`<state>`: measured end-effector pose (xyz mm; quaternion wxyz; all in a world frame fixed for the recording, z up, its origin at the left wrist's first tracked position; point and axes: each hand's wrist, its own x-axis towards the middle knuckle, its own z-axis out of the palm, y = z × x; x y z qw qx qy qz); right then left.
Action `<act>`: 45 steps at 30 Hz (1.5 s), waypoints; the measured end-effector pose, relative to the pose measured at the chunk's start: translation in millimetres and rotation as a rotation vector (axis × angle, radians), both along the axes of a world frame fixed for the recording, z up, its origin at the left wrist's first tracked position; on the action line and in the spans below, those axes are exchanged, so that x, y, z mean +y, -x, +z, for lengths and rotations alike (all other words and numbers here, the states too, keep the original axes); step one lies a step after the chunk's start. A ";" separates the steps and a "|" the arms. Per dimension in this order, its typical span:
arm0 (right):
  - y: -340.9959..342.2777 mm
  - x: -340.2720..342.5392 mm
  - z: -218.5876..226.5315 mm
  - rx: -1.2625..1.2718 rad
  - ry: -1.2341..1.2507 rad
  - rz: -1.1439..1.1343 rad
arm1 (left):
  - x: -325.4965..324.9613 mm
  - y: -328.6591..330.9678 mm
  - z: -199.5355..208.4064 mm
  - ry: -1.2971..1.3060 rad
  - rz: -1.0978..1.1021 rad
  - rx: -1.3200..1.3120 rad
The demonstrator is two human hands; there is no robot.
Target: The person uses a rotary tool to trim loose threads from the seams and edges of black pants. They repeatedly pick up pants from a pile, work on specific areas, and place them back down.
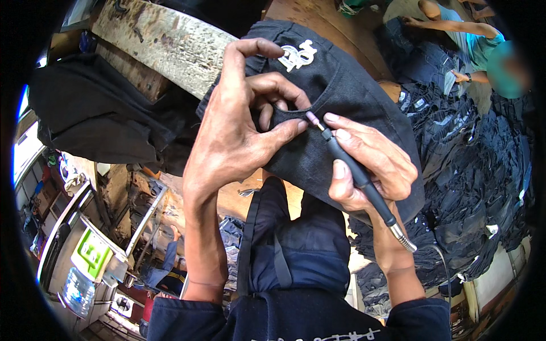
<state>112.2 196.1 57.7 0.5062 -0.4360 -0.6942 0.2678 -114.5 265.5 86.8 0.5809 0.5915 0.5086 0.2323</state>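
Note:
A black denim garment (364, 85) with a gathered waistband and a white emblem (298, 55) is spread in front of me. My left hand (230, 125) is closed on the curved edge of its pocket, thumb below and fingers above, with the index finger arched near the emblem. Like a pen, a slim black rotary grinder (355, 169) sits in my right hand (380, 162). Its small pinkish grinding tip (311, 117) is at the pocket edge beside my left thumb; whether it touches the cloth I cannot tell. A metal spring sleeve (402, 237) forms the grinder's rear end.
A worn wooden plank (170, 42) runs across the upper left, above a draped black cloth (96, 108). Dark garments lie in a large heap (466, 153) at right, where another person (463, 28) handles cloth. The grinder's cable (443, 261) hangs by my right arm.

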 end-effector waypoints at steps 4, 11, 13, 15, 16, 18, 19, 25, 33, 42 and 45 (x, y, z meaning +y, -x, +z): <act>-2.6 -0.5 0.5 -0.006 0.015 -0.010 | -0.8 -0.9 -0.3 0.015 0.013 -0.020; -2.9 -1.2 -1.2 0.003 0.015 -0.030 | -1.2 -0.9 -0.9 0.020 0.019 -0.036; -2.8 -1.0 -1.5 0.012 0.022 -0.034 | -1.7 -0.9 -1.6 0.019 0.032 -0.038; -3.1 -1.2 -0.7 0.012 0.035 -0.044 | -2.5 -1.0 -2.2 0.018 0.042 -0.042; -3.2 -1.4 -0.1 0.006 0.045 -0.051 | -2.8 -0.9 -2.6 0.018 0.047 -0.044; -3.9 -2.0 1.8 -0.002 0.065 -0.061 | -3.5 -0.6 -3.0 0.017 0.053 -0.046; -4.1 -2.1 2.5 -0.007 0.074 -0.065 | -3.7 -0.3 -3.2 0.016 0.054 -0.045; -5.2 -2.5 5.8 -0.027 0.113 -0.077 | -4.7 -1.0 -4.1 0.012 0.074 -0.062; -5.8 -2.6 7.2 -0.020 0.143 -0.108 | -4.4 -2.3 -3.7 0.029 0.081 -0.073; -8.0 -1.6 8.4 -0.018 0.164 -0.115 | -3.2 -2.0 -3.3 0.030 0.047 -0.075; -8.8 -1.6 10.6 -0.037 0.180 -0.118 | -2.1 -1.7 -3.9 0.018 0.038 -0.066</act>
